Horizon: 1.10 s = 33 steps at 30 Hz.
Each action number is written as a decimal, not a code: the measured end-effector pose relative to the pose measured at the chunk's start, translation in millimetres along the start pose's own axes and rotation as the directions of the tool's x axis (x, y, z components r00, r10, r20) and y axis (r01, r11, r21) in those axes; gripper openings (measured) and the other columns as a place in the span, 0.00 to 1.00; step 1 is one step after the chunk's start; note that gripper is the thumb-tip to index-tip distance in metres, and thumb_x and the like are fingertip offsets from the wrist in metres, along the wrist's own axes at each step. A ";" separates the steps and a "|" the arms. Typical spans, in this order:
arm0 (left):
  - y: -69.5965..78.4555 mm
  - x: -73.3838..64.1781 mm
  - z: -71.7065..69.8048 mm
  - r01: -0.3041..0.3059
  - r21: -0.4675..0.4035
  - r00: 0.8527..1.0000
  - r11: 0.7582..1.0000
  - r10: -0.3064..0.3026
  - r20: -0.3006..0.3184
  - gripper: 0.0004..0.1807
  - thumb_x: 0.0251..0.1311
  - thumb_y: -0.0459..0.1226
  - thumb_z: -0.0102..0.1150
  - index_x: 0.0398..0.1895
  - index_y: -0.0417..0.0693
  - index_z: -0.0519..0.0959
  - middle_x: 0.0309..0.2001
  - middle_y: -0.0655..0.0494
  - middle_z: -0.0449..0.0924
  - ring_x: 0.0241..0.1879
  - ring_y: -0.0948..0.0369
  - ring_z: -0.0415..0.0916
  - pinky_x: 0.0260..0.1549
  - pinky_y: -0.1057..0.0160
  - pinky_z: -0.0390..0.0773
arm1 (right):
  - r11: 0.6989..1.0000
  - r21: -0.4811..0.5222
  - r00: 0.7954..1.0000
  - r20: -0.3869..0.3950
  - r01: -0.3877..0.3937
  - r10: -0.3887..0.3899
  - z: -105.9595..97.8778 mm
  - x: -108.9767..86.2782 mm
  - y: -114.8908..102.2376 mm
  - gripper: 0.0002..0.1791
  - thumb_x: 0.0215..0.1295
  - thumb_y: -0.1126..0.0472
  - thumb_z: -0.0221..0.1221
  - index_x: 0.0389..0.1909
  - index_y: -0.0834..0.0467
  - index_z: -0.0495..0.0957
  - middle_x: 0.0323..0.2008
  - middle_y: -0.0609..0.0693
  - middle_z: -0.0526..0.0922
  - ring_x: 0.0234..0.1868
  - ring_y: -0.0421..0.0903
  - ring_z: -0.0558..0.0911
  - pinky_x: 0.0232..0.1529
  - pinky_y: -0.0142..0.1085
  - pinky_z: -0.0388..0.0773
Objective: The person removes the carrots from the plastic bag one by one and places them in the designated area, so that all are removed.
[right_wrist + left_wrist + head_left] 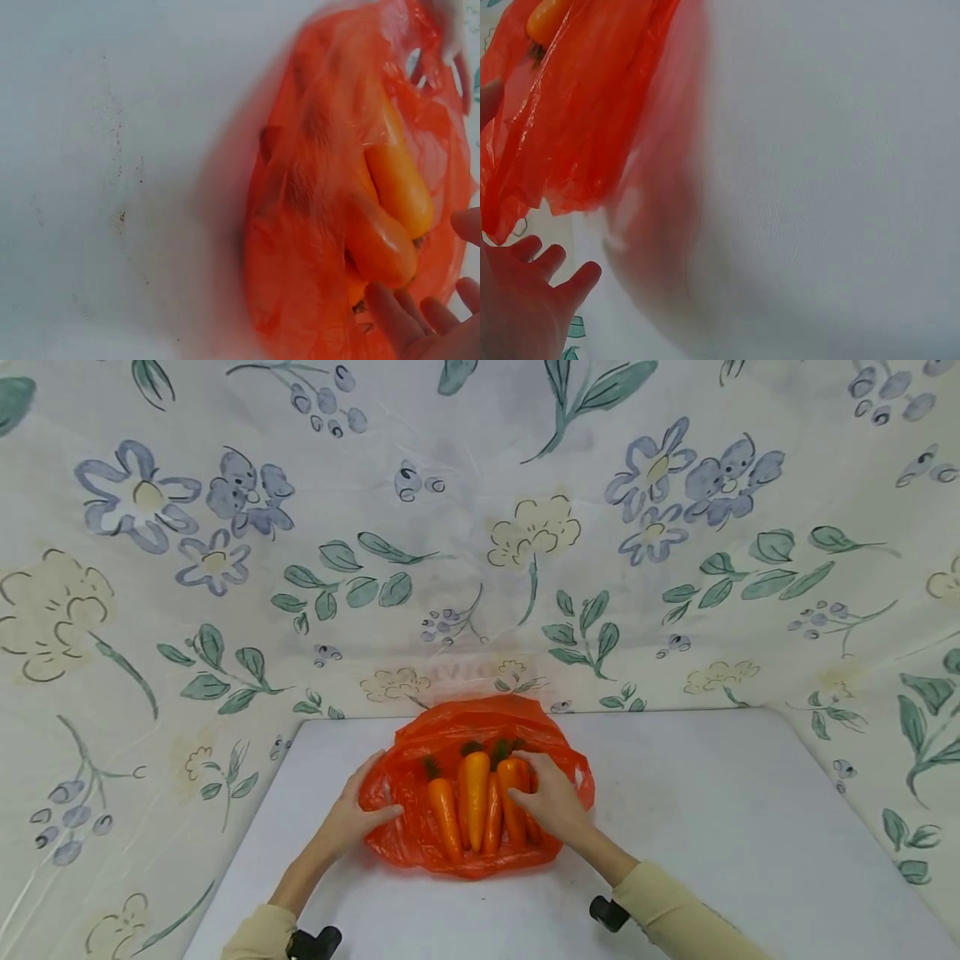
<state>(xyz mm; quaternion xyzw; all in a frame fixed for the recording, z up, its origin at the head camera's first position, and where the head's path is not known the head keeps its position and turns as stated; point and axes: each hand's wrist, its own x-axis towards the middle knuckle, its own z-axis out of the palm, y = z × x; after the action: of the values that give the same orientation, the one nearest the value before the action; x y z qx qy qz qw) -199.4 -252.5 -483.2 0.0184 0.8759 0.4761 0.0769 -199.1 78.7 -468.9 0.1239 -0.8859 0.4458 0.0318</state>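
Several orange carrots (476, 797) with short green tops lie side by side in a crumpled red plastic bag (411, 839), whose mouth is spread wide. At the bag's left side is my left hand (351, 818), thumb apart from the fingers; the left wrist view shows that hand (532, 307) with spread fingers just by the bag's edge (607, 97). My right hand (557, 802) reaches over the rightmost carrots. In the right wrist view its fingers are extended beside the carrot ends (382, 247), and whether they touch is unclear.
The bag lies on a white tabletop (690, 810). A floral-patterned sheet (480, 468) rises behind the table and along both sides. Black devices (609, 913) are worn at both wrists, over beige sleeves.
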 end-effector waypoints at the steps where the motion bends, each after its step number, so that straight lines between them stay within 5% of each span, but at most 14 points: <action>1: 0.4 0.4 0.9 0.001 -0.004 1.000 1.000 -0.001 -0.002 0.50 0.58 0.50 0.67 0.79 0.69 0.46 0.78 0.44 0.44 0.74 0.40 0.47 0.65 0.32 0.61 | 1.000 0.001 1.000 0.004 -0.010 0.010 0.6 0.1 0.1 0.30 0.62 0.59 0.66 0.65 0.56 0.72 0.62 0.55 0.74 0.58 0.54 0.77 0.58 0.52 0.77; 12: -0.7 0.8 9.8 -0.015 -0.028 1.000 0.999 0.015 0.018 0.53 0.55 0.46 0.70 0.78 0.71 0.46 0.77 0.45 0.46 0.73 0.41 0.51 0.63 0.36 0.67 | 0.997 -0.048 0.998 0.033 -0.061 0.062 7.6 1.9 4.0 0.32 0.61 0.59 0.67 0.67 0.56 0.71 0.65 0.58 0.72 0.61 0.58 0.76 0.58 0.54 0.77; 23: -1.9 3.3 16.0 -0.036 0.112 0.999 0.993 0.032 0.034 0.57 0.50 0.40 0.73 0.78 0.67 0.47 0.76 0.41 0.48 0.72 0.38 0.50 0.63 0.30 0.61 | 0.987 -0.065 0.985 0.086 -0.144 0.150 18.2 6.3 8.4 0.39 0.61 0.60 0.67 0.73 0.55 0.63 0.68 0.59 0.69 0.64 0.59 0.72 0.61 0.57 0.73; 33: -13.5 4.6 21.1 -0.094 0.267 0.994 0.959 0.075 0.081 0.57 0.48 0.40 0.74 0.78 0.62 0.49 0.74 0.38 0.54 0.71 0.36 0.54 0.61 0.29 0.64 | 0.989 -0.066 0.983 0.117 -0.135 0.142 23.4 6.0 5.2 0.42 0.60 0.64 0.66 0.74 0.57 0.57 0.64 0.60 0.72 0.61 0.59 0.73 0.61 0.56 0.74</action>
<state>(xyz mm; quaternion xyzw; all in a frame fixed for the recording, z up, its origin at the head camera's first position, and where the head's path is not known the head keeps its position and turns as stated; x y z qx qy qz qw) -200.1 -241.8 -506.2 0.0828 0.9279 0.3538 0.0838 -204.9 61.9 -486.0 0.0878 -0.9051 0.4130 -0.0498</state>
